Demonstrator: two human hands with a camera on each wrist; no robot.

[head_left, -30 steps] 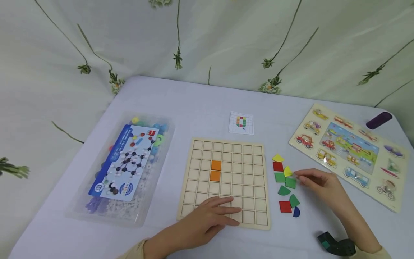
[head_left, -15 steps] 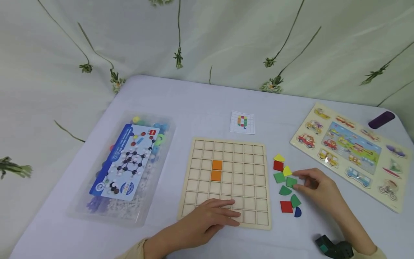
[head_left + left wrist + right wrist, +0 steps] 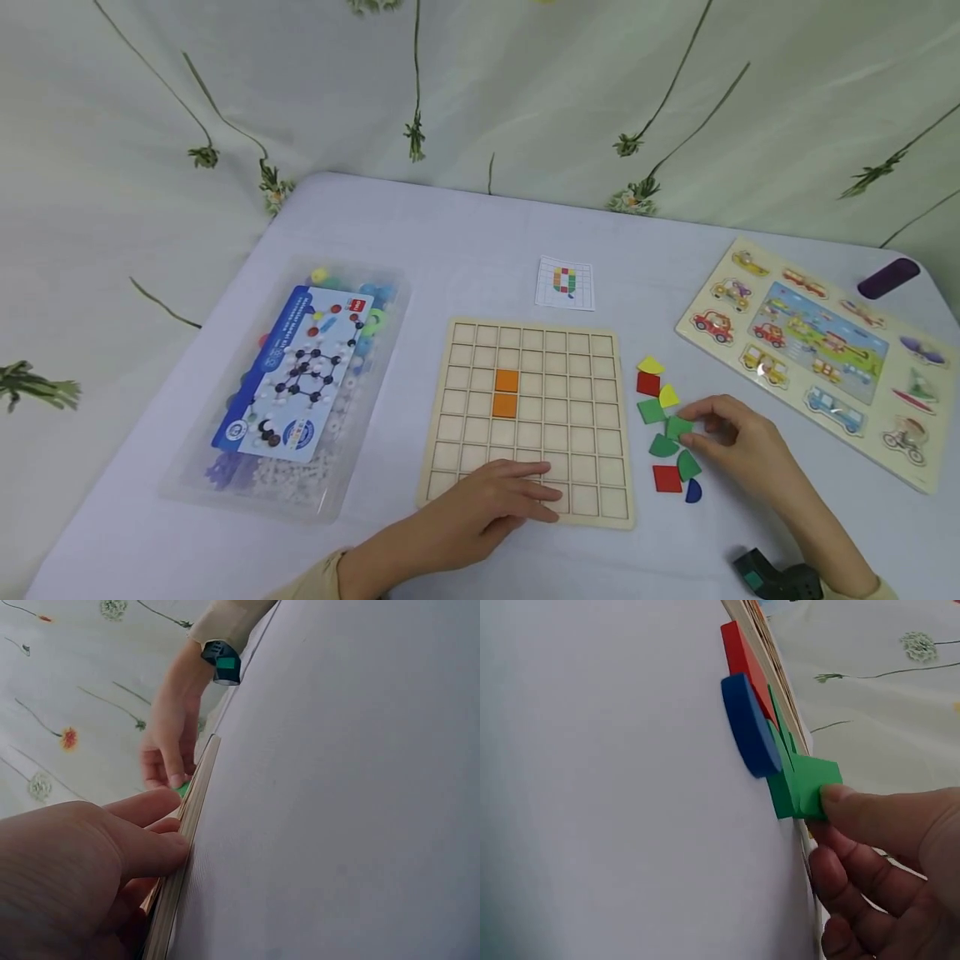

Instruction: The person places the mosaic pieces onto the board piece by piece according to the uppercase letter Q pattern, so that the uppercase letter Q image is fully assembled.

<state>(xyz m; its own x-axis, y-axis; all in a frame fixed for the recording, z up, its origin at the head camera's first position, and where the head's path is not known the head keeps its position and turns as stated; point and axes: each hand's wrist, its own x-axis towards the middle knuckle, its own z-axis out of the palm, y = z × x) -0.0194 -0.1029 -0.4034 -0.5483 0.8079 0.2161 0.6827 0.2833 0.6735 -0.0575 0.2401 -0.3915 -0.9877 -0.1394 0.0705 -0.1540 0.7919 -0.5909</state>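
My right hand [image 3: 738,437] pinches a green square tile [image 3: 815,784] between thumb and fingers; the right wrist view shows it tilted up from the table. Around it lie a green square [image 3: 651,411], green quarter-round pieces [image 3: 663,446], yellow pieces [image 3: 650,365], red squares [image 3: 667,478] and a blue half-round piece [image 3: 693,491]. To their left is a wooden grid board [image 3: 555,363] with two orange squares [image 3: 506,392] in its cells, one above the other. My left hand [image 3: 491,508] rests on the board's near edge, fingers extended.
A small pattern card [image 3: 565,298] lies behind the board. At left is a clear plastic box [image 3: 360,400] with a molecular model card on it. A wooden vehicle puzzle [image 3: 825,350] and a dark purple object [image 3: 888,278] lie at right.
My right hand has come down slightly from beside the yellow piece to the green square and has taken hold of it. The left hand has stayed on the board.
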